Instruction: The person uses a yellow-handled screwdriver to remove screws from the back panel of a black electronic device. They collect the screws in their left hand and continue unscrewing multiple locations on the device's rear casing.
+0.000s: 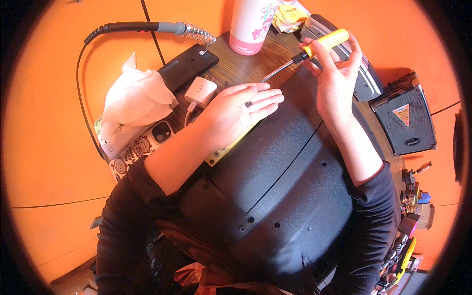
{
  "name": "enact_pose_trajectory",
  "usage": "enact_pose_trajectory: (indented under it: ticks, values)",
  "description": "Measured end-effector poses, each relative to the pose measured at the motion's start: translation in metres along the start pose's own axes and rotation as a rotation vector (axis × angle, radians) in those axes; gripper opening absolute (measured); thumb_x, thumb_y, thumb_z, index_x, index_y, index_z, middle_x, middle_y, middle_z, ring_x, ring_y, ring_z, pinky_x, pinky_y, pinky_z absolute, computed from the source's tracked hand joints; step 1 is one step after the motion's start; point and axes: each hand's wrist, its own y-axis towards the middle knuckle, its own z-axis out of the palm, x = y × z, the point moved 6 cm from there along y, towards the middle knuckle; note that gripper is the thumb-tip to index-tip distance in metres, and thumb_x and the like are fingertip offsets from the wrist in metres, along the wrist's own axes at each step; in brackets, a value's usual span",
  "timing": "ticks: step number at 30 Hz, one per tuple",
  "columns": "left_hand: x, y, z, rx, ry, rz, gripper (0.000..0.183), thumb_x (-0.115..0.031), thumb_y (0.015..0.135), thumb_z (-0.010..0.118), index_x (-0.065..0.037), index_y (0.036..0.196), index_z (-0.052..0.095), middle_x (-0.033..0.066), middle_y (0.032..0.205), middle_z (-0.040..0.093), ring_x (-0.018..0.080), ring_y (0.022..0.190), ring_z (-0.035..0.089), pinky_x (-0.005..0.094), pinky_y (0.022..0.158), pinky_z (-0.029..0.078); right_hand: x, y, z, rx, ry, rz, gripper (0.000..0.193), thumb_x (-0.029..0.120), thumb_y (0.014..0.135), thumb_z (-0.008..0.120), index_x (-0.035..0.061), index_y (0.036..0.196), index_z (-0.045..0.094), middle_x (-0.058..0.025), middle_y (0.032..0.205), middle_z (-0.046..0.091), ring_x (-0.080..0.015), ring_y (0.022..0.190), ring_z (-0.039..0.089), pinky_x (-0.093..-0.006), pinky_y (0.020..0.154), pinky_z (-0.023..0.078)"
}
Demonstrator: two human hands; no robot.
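Note:
My left hand (pixel 241 110) is palm up with its fingers stretched out flat. On it, at the base of the fingers, rests a small dark piece (pixel 248 103), perhaps screws; it is too small to tell. My right hand (pixel 334 78) grips the yellow handle of a screwdriver (pixel 332 42). The metal shaft slants down to the left, and its tip is close to my left fingertips. Beneath both hands lies a large black plastic housing (pixel 290 172) with several screw holes and a long seam. A yellow board (pixel 220 156) shows partly from under my left wrist.
On the left are a soldering iron (pixel 142 27), its black stand (pixel 189 66), a white charger (pixel 200 92), tissues (pixel 137 93) and a phone (pixel 161 132). A pink-white cup (pixel 250 24) stands at the back. A black speaker-like box (pixel 405 115) is at right, beside a grey case (pixel 366 81).

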Motion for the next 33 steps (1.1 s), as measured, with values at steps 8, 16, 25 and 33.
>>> enact_pose_trajectory:
  ticks: [8, 16, 25, 33]
  values:
    - [0.001, 0.004, -0.001, 0.083, -0.063, -0.050, 0.040, -0.020, 0.092, 0.035, 0.009, 0.119, 0.032, 0.0219, 0.125, 0.038, 0.0275, 0.118, 0.039, 0.0355, 0.100, 0.031, 0.000, -0.001, 0.006, 0.040, -0.083, -0.003, 0.067, 0.002, 0.077, 0.060, 0.0093, 0.125, 0.014, -0.0167, 0.091, 0.058, -0.0195, 0.079, 0.060, -0.0284, 0.063, 0.051]
    - [0.003, 0.004, 0.000, 0.097, -0.140, -0.059, 0.039, -0.017, 0.093, 0.031, 0.011, 0.120, 0.029, 0.0209, 0.127, 0.035, 0.0267, 0.120, 0.035, 0.0361, 0.103, 0.028, -0.002, -0.003, 0.012, 0.118, -0.059, -0.004, 0.064, -0.001, 0.076, 0.060, 0.0094, 0.122, 0.017, -0.0168, 0.093, 0.058, -0.0191, 0.078, 0.060, -0.0279, 0.063, 0.051]
    - [0.002, 0.002, 0.006, 0.107, -0.184, -0.086, 0.039, -0.016, 0.093, 0.029, 0.011, 0.120, 0.028, 0.0225, 0.127, 0.035, 0.0303, 0.119, 0.035, 0.0368, 0.102, 0.030, -0.001, -0.001, 0.011, 0.124, -0.079, -0.051, 0.066, -0.002, 0.076, 0.060, 0.0112, 0.123, 0.016, -0.0170, 0.093, 0.057, -0.0179, 0.078, 0.060, -0.0273, 0.065, 0.051]
    - [-0.001, 0.002, 0.005, 0.036, -0.206, -0.072, 0.037, -0.004, 0.086, 0.031, 0.011, 0.120, 0.030, 0.0221, 0.126, 0.036, 0.0291, 0.119, 0.037, 0.0359, 0.102, 0.030, 0.004, -0.002, 0.012, 0.127, -0.063, -0.093, 0.065, -0.003, 0.076, 0.059, 0.0107, 0.123, 0.016, -0.0188, 0.094, 0.056, -0.0205, 0.081, 0.061, -0.0281, 0.066, 0.052]
